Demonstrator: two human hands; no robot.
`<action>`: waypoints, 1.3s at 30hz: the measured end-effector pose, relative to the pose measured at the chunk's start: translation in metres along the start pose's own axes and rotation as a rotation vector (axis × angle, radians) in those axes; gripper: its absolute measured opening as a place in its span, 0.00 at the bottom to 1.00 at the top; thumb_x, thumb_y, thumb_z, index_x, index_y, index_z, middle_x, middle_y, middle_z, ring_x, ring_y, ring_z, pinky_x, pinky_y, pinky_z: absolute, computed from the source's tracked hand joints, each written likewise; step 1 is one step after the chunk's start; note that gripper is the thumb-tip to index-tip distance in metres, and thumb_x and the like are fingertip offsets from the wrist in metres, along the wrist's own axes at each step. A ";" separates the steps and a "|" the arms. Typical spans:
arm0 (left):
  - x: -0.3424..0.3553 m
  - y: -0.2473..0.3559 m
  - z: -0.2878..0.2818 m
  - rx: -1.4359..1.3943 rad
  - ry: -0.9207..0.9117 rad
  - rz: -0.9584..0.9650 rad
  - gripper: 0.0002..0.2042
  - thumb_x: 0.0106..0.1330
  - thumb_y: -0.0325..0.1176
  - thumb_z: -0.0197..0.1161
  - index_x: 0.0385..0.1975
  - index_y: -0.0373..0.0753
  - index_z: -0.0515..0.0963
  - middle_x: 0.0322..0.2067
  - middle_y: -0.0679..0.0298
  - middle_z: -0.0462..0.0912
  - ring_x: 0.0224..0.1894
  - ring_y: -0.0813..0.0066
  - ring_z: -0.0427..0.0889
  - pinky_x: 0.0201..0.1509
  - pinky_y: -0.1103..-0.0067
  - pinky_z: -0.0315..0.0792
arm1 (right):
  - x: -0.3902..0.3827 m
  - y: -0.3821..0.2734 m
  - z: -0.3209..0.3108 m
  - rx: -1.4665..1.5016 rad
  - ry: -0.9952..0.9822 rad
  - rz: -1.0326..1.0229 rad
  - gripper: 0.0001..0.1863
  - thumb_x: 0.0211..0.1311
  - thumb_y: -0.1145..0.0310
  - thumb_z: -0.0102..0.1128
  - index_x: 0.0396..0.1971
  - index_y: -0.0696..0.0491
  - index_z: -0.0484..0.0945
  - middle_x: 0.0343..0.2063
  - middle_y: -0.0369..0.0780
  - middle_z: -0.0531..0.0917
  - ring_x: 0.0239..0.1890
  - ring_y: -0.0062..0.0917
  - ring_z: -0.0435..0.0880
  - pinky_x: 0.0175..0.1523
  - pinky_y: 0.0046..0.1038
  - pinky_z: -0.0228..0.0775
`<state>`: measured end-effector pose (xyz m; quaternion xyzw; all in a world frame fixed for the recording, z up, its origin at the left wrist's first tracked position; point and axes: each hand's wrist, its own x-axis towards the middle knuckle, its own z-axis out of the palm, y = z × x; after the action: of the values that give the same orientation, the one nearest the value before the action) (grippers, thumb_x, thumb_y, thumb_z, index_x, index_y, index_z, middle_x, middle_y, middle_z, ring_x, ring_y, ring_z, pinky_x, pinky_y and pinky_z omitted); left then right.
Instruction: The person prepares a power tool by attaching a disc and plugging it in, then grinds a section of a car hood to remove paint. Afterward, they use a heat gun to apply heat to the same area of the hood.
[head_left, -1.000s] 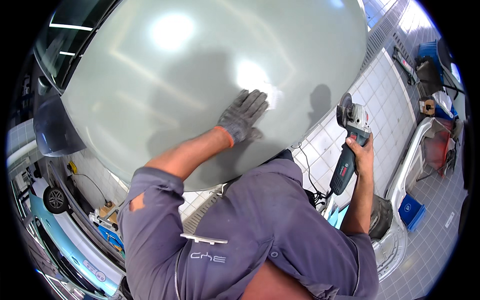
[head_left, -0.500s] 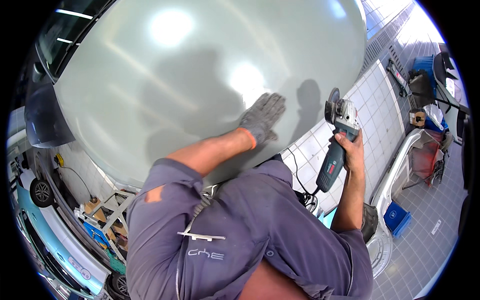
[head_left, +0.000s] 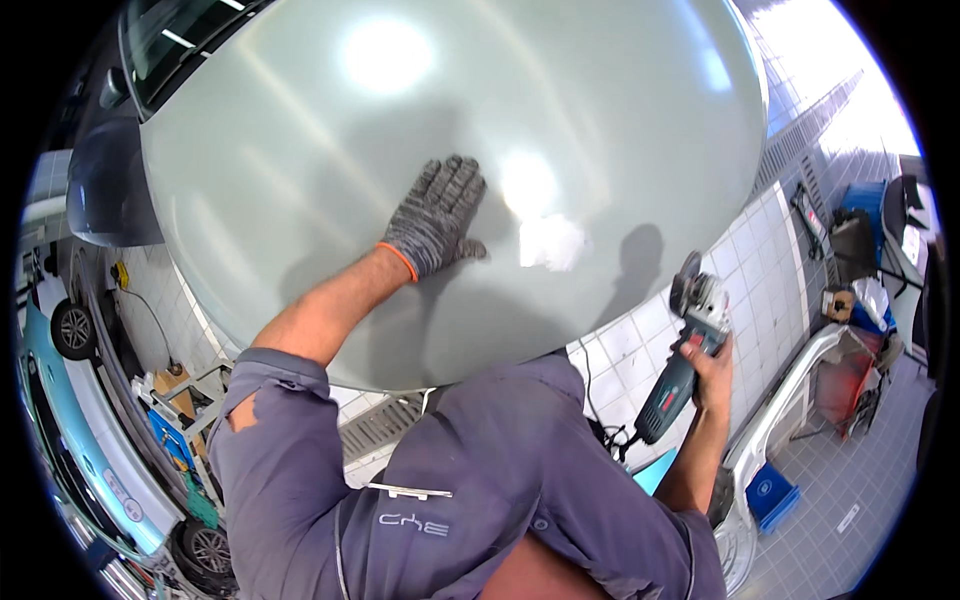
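Observation:
My left hand (head_left: 440,215), in a grey knit glove with an orange cuff, lies flat on a pale grey-green car hood (head_left: 330,220). Its fingers are stretched out and slightly apart. To the right of the glove, the hood shows a bright whitish patch (head_left: 553,243); whether it is bare metal or glare I cannot tell. In my bare right hand (head_left: 712,372) is a dark green angle grinder (head_left: 668,395), gripped round its body beyond the hood's right edge. The grinder's disc (head_left: 686,283) points up and away from me, apart from the hood.
The grinder's black cord (head_left: 590,385) hangs toward the tiled floor (head_left: 625,320). A curved light body panel (head_left: 790,400) and a blue bin (head_left: 770,497) are on the right. At the left are a metal stand (head_left: 195,410), a detached dark panel (head_left: 110,190) and a light-blue car (head_left: 85,440).
My left hand has slid left across the hood, uncovering the bright patch. The grinder stays in my right hand and appears lower in view. The view itself has shifted somewhat.

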<state>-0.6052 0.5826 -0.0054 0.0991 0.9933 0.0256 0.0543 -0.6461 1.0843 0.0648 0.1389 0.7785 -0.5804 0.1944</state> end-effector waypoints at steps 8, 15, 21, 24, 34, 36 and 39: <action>0.072 -0.081 -0.028 0.038 0.137 -0.164 0.48 0.67 0.69 0.50 0.76 0.35 0.54 0.78 0.52 0.49 0.80 0.56 0.44 0.82 0.60 0.37 | 0.004 -0.068 0.088 -0.074 -0.307 -0.072 0.45 0.44 0.75 0.75 0.65 0.59 0.62 0.50 0.40 0.76 0.48 0.25 0.77 0.52 0.31 0.75; 0.081 -0.101 -0.052 0.087 0.076 -0.377 0.45 0.70 0.67 0.47 0.76 0.35 0.54 0.77 0.49 0.51 0.80 0.55 0.46 0.82 0.60 0.37 | 0.011 -0.114 0.136 -0.340 -0.411 -0.102 0.49 0.47 0.73 0.74 0.68 0.60 0.54 0.51 0.43 0.77 0.50 0.26 0.79 0.53 0.30 0.75; -0.021 -0.010 0.008 -0.275 0.126 0.106 0.39 0.64 0.51 0.64 0.71 0.34 0.63 0.73 0.51 0.62 0.77 0.52 0.55 0.81 0.59 0.43 | 0.036 -0.136 0.203 -0.661 -0.481 -0.266 0.46 0.51 0.65 0.72 0.69 0.56 0.56 0.51 0.53 0.82 0.55 0.42 0.83 0.60 0.37 0.73; -0.048 -0.055 0.003 -0.229 0.069 -0.112 0.37 0.69 0.52 0.58 0.72 0.35 0.61 0.74 0.51 0.59 0.78 0.53 0.53 0.81 0.59 0.41 | 0.046 -0.161 0.239 -0.843 -0.537 -0.358 0.47 0.51 0.58 0.74 0.67 0.55 0.58 0.49 0.56 0.83 0.55 0.48 0.83 0.59 0.41 0.74; -0.080 -0.247 0.017 0.238 0.309 -1.075 0.36 0.76 0.61 0.41 0.75 0.41 0.57 0.76 0.54 0.55 0.79 0.56 0.52 0.80 0.53 0.42 | 0.116 -0.252 0.373 -1.231 -0.552 -0.559 0.45 0.55 0.44 0.70 0.62 0.59 0.63 0.44 0.56 0.84 0.51 0.50 0.84 0.54 0.44 0.76; -0.077 -0.245 0.016 0.208 0.323 -1.056 0.36 0.76 0.61 0.40 0.76 0.42 0.56 0.77 0.55 0.54 0.79 0.57 0.51 0.80 0.53 0.42 | 0.110 -0.246 0.362 -1.284 -0.580 -0.601 0.45 0.54 0.45 0.71 0.63 0.58 0.63 0.44 0.55 0.84 0.50 0.49 0.84 0.54 0.45 0.76; -0.089 -0.246 0.024 0.286 0.344 -1.058 0.36 0.76 0.62 0.39 0.76 0.42 0.56 0.77 0.55 0.54 0.79 0.57 0.51 0.80 0.53 0.42 | 0.089 -0.214 0.331 -1.308 -0.660 -0.587 0.46 0.52 0.48 0.73 0.65 0.55 0.62 0.44 0.55 0.84 0.51 0.50 0.84 0.53 0.45 0.77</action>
<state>-0.5639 0.3254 -0.0352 -0.4107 0.8958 -0.1239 -0.1165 -0.7722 0.7051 0.1224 -0.3942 0.8687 -0.0437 0.2966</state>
